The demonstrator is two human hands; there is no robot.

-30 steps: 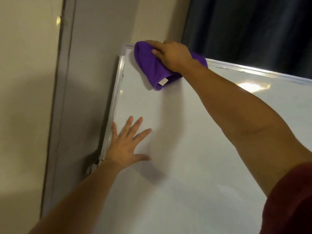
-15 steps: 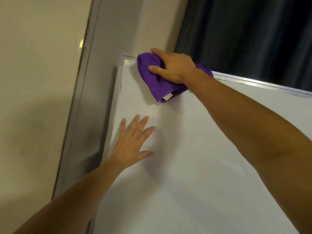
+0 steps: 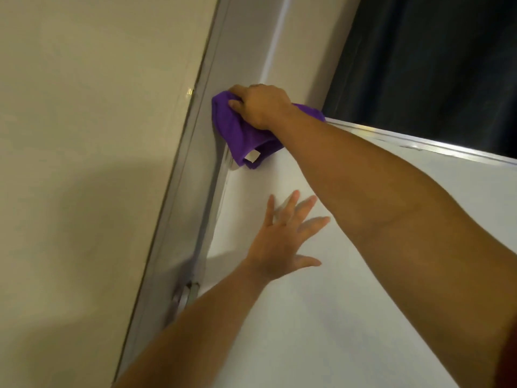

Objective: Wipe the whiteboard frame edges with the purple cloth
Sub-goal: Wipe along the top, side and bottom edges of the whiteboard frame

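A white whiteboard with a silver frame fills the lower right. My right hand grips the bunched purple cloth and presses it over the board's top left corner, hiding that corner. A white label hangs from the cloth's lower end. My left hand lies flat on the board surface below the cloth, fingers spread, holding nothing. The frame's left edge runs down from the cloth.
A beige wall and a grey vertical door frame stand just left of the board. A dark curtain hangs behind the top edge. A metal fitting sits by the board's left edge.
My right hand has slid the cloth left along the top edge onto the top left corner. The view has swung, so the board sits further right. My left hand stays flat on the board.
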